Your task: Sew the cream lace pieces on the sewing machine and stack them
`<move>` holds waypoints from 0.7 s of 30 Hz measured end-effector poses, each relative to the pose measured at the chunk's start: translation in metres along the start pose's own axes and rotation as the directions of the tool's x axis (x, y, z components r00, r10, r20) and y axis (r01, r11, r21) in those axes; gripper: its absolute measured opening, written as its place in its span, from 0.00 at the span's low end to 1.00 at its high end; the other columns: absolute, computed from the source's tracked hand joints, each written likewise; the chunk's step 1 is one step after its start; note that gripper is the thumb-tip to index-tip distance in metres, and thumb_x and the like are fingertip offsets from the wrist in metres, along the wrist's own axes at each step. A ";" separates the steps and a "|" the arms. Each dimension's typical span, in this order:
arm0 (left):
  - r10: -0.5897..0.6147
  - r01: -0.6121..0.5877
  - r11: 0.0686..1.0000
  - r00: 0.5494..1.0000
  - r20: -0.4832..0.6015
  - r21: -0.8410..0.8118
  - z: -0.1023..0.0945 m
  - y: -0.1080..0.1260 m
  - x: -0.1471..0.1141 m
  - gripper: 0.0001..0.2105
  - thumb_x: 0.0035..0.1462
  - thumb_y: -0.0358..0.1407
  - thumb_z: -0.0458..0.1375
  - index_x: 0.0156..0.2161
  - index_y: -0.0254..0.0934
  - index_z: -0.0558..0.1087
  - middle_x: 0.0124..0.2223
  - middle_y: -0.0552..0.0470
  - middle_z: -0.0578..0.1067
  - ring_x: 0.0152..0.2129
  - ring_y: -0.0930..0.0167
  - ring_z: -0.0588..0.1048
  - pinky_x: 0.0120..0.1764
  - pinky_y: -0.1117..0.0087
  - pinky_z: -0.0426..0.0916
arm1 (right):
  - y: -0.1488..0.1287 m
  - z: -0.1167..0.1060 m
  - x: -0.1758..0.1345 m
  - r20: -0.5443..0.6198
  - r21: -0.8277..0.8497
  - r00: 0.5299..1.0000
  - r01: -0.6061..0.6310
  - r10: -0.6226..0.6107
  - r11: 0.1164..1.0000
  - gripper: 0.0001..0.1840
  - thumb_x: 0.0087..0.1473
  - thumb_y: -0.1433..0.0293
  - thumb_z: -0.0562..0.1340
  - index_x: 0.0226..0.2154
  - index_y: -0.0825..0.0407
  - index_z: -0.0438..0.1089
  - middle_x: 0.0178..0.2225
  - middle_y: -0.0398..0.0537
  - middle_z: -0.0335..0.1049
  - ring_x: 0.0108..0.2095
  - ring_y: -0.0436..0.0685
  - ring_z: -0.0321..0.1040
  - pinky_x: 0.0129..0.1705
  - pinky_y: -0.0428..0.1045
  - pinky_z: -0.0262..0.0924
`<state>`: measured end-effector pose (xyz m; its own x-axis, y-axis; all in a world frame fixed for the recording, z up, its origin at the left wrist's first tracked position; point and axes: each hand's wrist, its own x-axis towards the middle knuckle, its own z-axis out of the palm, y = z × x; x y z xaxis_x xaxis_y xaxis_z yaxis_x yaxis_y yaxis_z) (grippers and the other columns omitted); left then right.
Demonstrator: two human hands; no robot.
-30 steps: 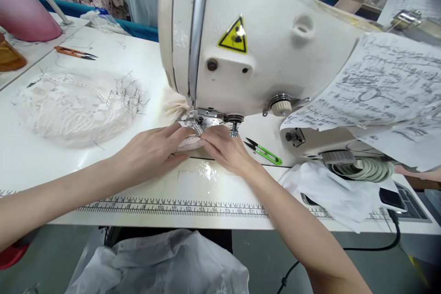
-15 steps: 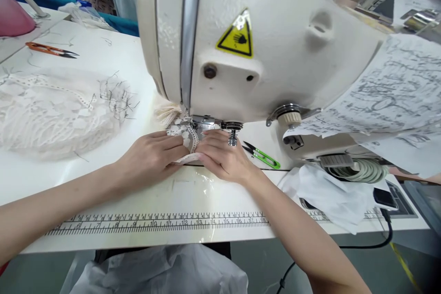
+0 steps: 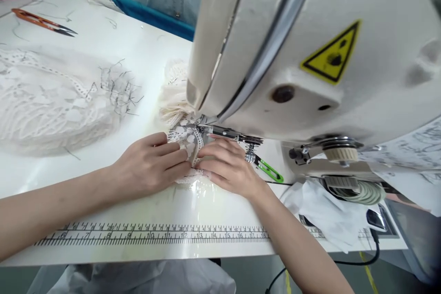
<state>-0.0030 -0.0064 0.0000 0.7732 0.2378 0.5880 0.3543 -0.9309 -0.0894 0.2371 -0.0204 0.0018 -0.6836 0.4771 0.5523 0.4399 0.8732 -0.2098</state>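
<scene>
- Lace piece: on the table, under the presser foot area, running out between both hands. More of it shows than 1.0 s ago, when the hands mostly covered it.
- Left hand: fingers now curled in, gripping the lace's left side; 1.0 s ago they reached out flatter. Thumb hidden.
- Right hand: fingers side by side, laid over the lace's right side, just beside the foot. Can't tell if it pinches.
- View shifted: sewing machine sits larger and further right; more of the gathered fabric behind the foot shows.
- Green snips: blades now mostly covered; they showed 0.5 s ago.
- Orange snips: same spot beyond the lace pile.
</scene>
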 end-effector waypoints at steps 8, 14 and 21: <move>0.033 -0.034 0.999 0.999 0.025 0.028 -0.009 -0.002 0.005 0.13 0.65 0.24 0.53 0.30 0.37 0.75 0.26 0.55 0.74 0.23 0.71 0.68 0.28 0.66 0.60 | 0.001 -0.004 0.000 0.028 0.068 0.999 -0.041 0.039 0.997 0.04 0.62 0.73 0.62 0.36 0.52 0.73 0.41 0.47 0.79 0.42 0.55 0.74 0.54 0.58 0.70; 0.015 -0.015 1.000 0.999 0.049 -0.011 -0.006 -0.001 0.004 0.13 0.66 0.26 0.49 0.36 0.34 0.76 0.35 0.50 0.79 0.33 0.66 0.76 0.37 0.63 0.69 | 0.002 -0.004 0.003 0.026 0.137 1.000 0.007 -0.011 0.991 0.06 0.64 0.73 0.60 0.39 0.53 0.74 0.39 0.46 0.81 0.47 0.56 0.75 0.58 0.58 0.68; -0.088 0.102 0.992 0.979 0.184 -0.073 0.003 -0.001 -0.003 0.20 0.69 0.34 0.46 0.60 0.26 0.68 0.60 0.42 0.73 0.58 0.59 0.72 0.56 0.58 0.71 | 0.000 -0.002 -0.005 0.031 0.052 0.997 -0.075 0.073 0.996 0.09 0.64 0.73 0.59 0.44 0.51 0.74 0.40 0.48 0.80 0.46 0.55 0.77 0.50 0.54 0.74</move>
<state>-0.0039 -0.0053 -0.0042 0.8228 0.3654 0.4353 0.3925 -0.9193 0.0298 0.2416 -0.0229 0.0007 -0.6671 0.5426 0.5104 0.4591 0.8391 -0.2918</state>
